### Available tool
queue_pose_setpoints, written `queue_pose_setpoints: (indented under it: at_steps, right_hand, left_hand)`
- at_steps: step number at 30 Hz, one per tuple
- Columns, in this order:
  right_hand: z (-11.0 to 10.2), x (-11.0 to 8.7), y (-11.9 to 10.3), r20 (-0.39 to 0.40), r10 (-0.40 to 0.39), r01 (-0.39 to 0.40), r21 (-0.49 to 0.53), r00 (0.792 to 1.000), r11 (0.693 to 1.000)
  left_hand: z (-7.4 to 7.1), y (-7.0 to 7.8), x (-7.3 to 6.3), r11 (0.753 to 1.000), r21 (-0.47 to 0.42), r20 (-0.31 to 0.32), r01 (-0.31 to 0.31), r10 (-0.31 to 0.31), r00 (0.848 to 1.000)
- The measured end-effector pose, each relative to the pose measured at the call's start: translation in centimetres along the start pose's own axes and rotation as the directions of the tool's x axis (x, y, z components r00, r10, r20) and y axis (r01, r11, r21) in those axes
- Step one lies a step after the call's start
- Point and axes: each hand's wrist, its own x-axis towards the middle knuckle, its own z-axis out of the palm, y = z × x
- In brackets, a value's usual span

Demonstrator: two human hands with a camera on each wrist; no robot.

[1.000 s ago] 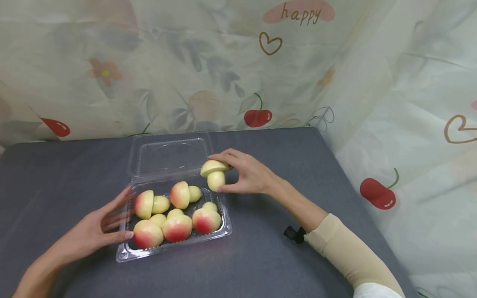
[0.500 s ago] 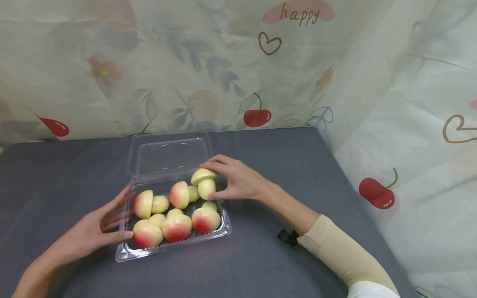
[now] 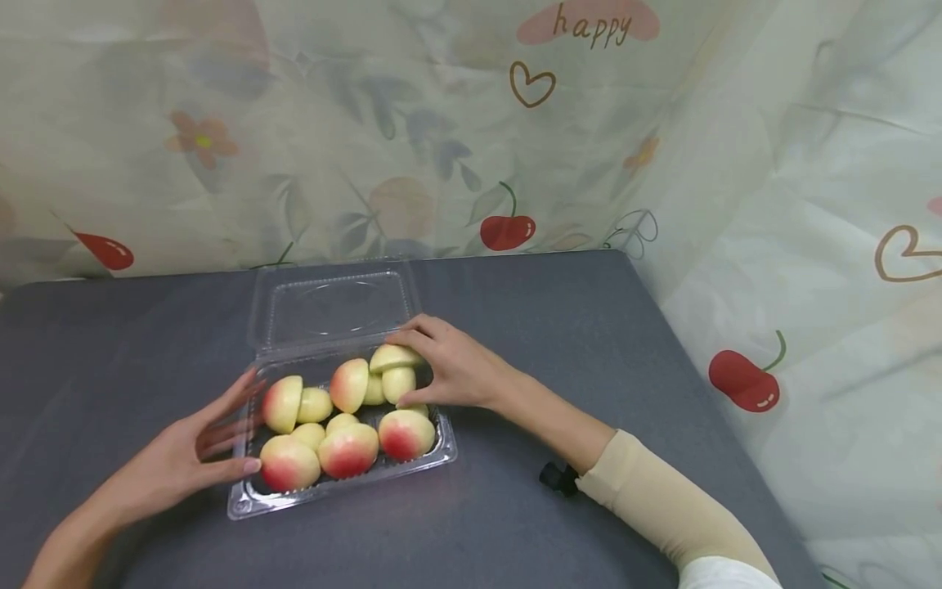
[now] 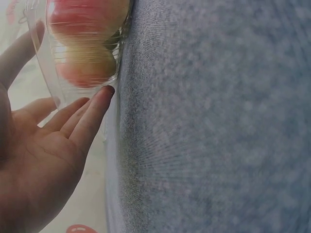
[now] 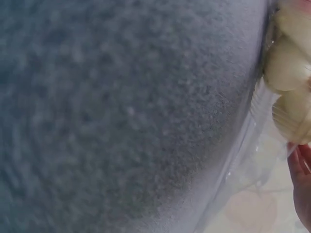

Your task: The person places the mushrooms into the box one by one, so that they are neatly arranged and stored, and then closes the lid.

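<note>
My right hand [image 3: 458,366] pinches a pale yellow, mushroom-shaped piece [image 3: 397,376] between thumb and fingers, its cap up, at the back right of a clear plastic clamshell box [image 3: 346,488]. Several similar pieces with red-blushed caps lie in the box, such as the front middle mushroom-shaped piece [image 3: 349,449] and the back left one [image 3: 284,405]. My left hand [image 3: 171,454] rests with spread, nearly straight fingers along the box's left side. In the left wrist view its fingertips [image 4: 103,99] are right at the clear wall. In the right wrist view my right hand is mostly cut off.
The box's clear lid [image 3: 334,307] lies folded back on the dark grey table [image 3: 515,507]. A small black object [image 3: 558,479] is at the right sleeve. A printed curtain [image 3: 331,123] hangs behind the table and along its right side.
My right hand has moved left and down, bringing the held mushroom-shaped piece from beside the box's right edge to its back right corner. The left hand has stayed at the box.
</note>
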Motion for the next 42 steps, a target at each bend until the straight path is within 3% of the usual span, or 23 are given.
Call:
queue_pose_setpoints:
  at_steps: [10, 19, 32, 42]
  right_hand:
    - [0.33, -0.35, -0.02, 0.007, 0.008, -0.007, -0.069, 1.000, 0.998]
    - [0.09, -0.77, 0.17, -0.019, -0.017, 0.016, -0.043, 1.000, 0.999]
    - [-0.04, -0.17, -0.19, 0.050, 0.040, -0.037, -0.050, 0.998, 0.998]
    - [0.20, -0.29, -0.17, 0.060, 0.013, -0.007, -0.104, 0.998, 0.995]
  left_hand:
    - [0.05, 0.04, -0.08, 1.000, -0.017, -0.003, -0.017, 0.017, 1.000]
    - [0.03, 0.12, -0.07, 1.000, 0.000, -0.002, -0.003, 0.003, 1.000]
    - [-0.01, 0.21, -0.02, 0.999, 0.028, -0.013, 0.027, -0.026, 1.000]
    - [0.01, 0.22, -0.01, 1.000, 0.005, -0.009, 0.006, -0.006, 1.000]
